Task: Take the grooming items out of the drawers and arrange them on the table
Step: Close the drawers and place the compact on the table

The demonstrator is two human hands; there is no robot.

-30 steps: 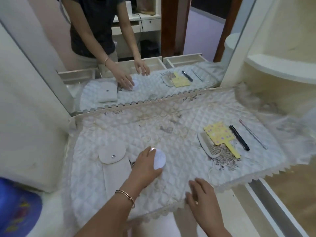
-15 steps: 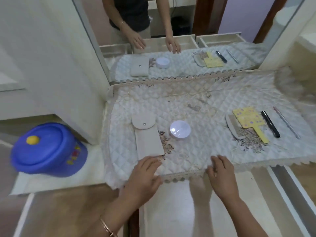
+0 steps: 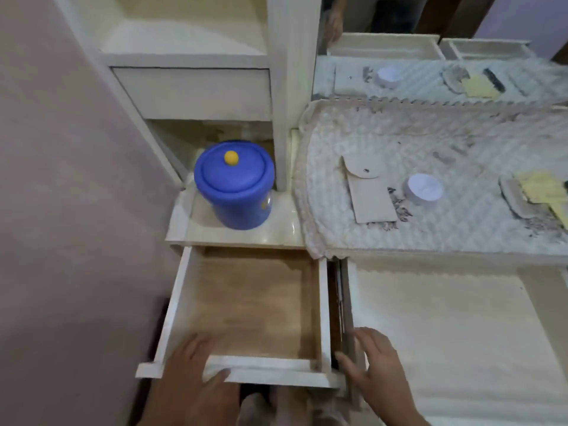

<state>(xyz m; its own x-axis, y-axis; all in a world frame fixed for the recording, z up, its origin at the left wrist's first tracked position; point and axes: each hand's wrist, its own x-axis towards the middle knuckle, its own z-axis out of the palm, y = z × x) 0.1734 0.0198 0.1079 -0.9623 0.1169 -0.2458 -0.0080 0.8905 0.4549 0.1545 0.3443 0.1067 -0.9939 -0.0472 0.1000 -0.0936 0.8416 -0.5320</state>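
The left drawer (image 3: 249, 305) is pulled out and its wooden bottom is bare. My left hand (image 3: 193, 379) lies on the drawer's front panel, fingers spread over its edge. My right hand (image 3: 375, 367) rests with fingers apart on the front corner of the wide middle drawer (image 3: 445, 327), which is also out. On the quilted table cover (image 3: 368, 142) lie a beige snap pouch (image 3: 368, 195), a round white jar (image 3: 425, 189), a comb (image 3: 514, 201) and a yellow card (image 3: 544, 189).
A blue tub with a yellow knob (image 3: 235, 187) stands on the low shelf left of the table. A closed small drawer (image 3: 196, 92) sits above it. The mirror (image 3: 430, 41) behind the table reflects the items and a person's arm. A wall runs along the left.
My view has swung left and down. Both hands left the table cover's front edge and came down onto the drawer fronts. The round jar stays where my left hand set it.
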